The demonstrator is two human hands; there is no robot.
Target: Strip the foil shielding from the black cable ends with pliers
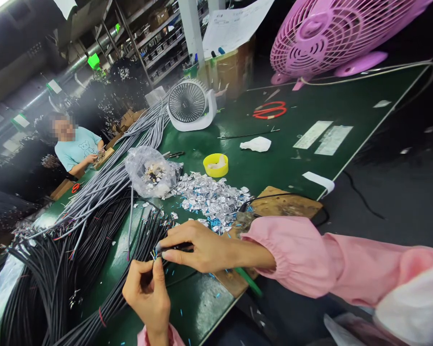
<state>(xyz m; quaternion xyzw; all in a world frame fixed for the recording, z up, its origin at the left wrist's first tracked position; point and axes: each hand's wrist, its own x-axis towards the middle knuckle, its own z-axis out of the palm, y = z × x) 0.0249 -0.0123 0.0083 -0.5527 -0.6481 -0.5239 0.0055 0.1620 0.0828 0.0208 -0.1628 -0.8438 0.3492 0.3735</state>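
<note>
In the head view, my left hand point(149, 290) is closed in a pinch on thin coloured wires point(155, 254) at a stripped cable end. My right hand point(198, 247) meets it from the right, its thumb and fingers closed around a black cable point(184, 247), most of which the hand covers. The fingertips of both hands nearly touch at the wires. Beneath and left of them runs a bundle of black cables point(110, 307). Just beyond my right hand lies a heap of silver foil scraps point(214, 194) mixed with small blue bits.
Grey cables point(110, 180) stretch along the left of the green table point(238, 163). A plastic bag of scraps point(153, 170), a yellow ring point(215, 165), red scissors point(270, 110), a white fan point(191, 103) and a pink fan point(321, 41) stand farther back. A co-worker point(77, 149) sits across.
</note>
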